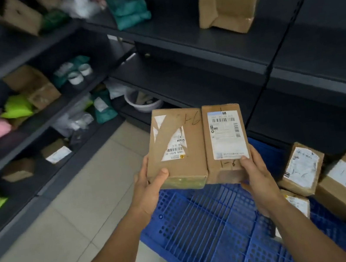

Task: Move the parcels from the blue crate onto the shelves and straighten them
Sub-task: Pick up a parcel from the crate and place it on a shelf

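Two brown cardboard parcels are held side by side above the blue crate [207, 221]. My left hand [148, 189] grips the near corner of the left parcel [176, 144], which carries a torn white label. My right hand [258, 176] grips the near end of the right parcel [226, 138], thumb on its white barcode label. Both boxes touch along their long edges and bear handwritten marks. More cardboard parcels [302, 168] lie in the crate at the right. In front stand the dark shelves [187, 46].
One cardboard box [229, 3] stands on the upper shelf ahead, green bags [127, 8] to its left. The left shelving holds boxes, pink, yellow-green and teal bags and white cups. A pale basin [143, 103] sits low in the corner. Beige floor tiles [72, 216] lie at the left.
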`<state>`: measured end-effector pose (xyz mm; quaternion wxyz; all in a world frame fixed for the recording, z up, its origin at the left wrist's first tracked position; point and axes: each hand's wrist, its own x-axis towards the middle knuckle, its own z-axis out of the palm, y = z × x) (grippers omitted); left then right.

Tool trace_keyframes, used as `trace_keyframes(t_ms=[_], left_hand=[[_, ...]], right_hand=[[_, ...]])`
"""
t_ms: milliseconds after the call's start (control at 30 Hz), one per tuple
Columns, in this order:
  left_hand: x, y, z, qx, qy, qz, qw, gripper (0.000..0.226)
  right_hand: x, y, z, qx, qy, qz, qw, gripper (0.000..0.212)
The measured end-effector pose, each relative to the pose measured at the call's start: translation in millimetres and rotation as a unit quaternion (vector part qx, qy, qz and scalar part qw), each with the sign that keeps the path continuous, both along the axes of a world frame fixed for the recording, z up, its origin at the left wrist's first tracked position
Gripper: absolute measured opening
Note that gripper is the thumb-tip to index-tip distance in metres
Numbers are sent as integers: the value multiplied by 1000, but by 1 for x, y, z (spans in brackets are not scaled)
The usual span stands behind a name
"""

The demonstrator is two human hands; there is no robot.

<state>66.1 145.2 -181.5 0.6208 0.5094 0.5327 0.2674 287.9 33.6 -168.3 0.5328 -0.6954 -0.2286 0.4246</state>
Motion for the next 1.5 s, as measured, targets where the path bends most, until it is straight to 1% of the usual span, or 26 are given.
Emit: trace_keyframes(t_ms=[67,200,367,400,500,600,733,867,933,1000,1100,1200,1367,1433,1467,1500], left_hand=[[-15,-10,25,21,-16,26,999,91],[-47,-27,73,80,-40,84,992,91],[-94,-44,126,149,-47,151,976,86],[-103,-48,137,155,-52,166,973,84],[-135,-53,159,194,-75,193,959,64],[-172,-55,180,212,-59,219,951,75],[-224,-61,206,252,-63,248,933,54],[-287,-56,225,282,-32,268,921,64],[-317,-54,232,293,-21,274,916,64],[-349,-54,241,305,-29,282,909,58],[-400,-51,255,326,-57,302,894,43],[-448,-49,270,336,-49,315,886,46],[-522,-49,291,355,-15,348,868,46],[-548,-46,298,363,-2,358,860,59],[-559,-44,302,367,-5,361,857,61],[-570,-41,306,372,-8,366,853,56]], right_hand=[[-6,1,24,26,-8,32,999,38],[-28,7,76,90,-18,100,991,38],[-65,17,130,159,-13,171,972,42],[-74,21,139,170,-12,183,968,43],[-102,33,162,194,-16,212,958,43],[-136,48,182,214,-33,245,945,43],[-192,71,204,253,-19,285,924,42],[-255,94,219,280,-5,304,910,43],[-284,103,224,287,4,314,905,44],[-319,110,230,292,4,327,899,43],[-376,122,245,299,6,336,893,41],[-429,131,261,310,25,351,883,37],[-506,148,283,317,36,378,869,38],[-533,159,290,319,30,395,861,37],[-546,163,294,320,22,404,857,37],[-559,169,297,323,15,408,854,37]])
